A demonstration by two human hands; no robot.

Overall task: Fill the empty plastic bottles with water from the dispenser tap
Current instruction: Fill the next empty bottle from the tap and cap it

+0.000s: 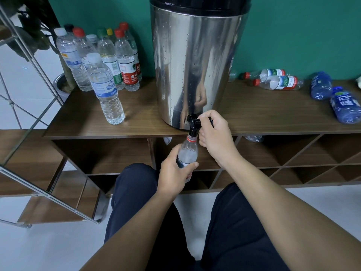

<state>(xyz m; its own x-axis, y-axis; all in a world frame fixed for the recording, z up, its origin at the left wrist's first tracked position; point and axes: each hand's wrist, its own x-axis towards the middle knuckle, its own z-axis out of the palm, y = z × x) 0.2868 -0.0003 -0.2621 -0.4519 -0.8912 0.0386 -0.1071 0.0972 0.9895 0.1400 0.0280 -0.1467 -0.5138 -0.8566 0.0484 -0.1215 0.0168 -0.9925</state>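
left hand: your left hand [172, 169] sits just below the middle of the frame, fingers wrapped around the body of a clear bottle [187, 155], thumb across its label.

bottle: it's upright with its open neck right up under the black tap [192, 125]. The inside looks cloudy; can't really tell how full it is.

right hand: your right hand [214, 133] is right of the tap, fingers curled around the tap's handle, pretty much touching the bottle neck.

dispenser: big shiny steel dispenser [197, 65] in the top middle, standing at the front edge of the wooden counter [263, 114], with droplets on its side and the tap sticking out at the bottom.

left side of frame: a bunch of capped bottles [101, 53] standing together on the counter, all looking filled, one with a white cap [105, 89] standing in front of the group.

right side of frame: two clear bottles with red caps [277, 80] lying down, and two blue bottles [332, 96] lying further right.

bottom of frame: your knees in dark trousers [136, 202], with open shelves under the counter.
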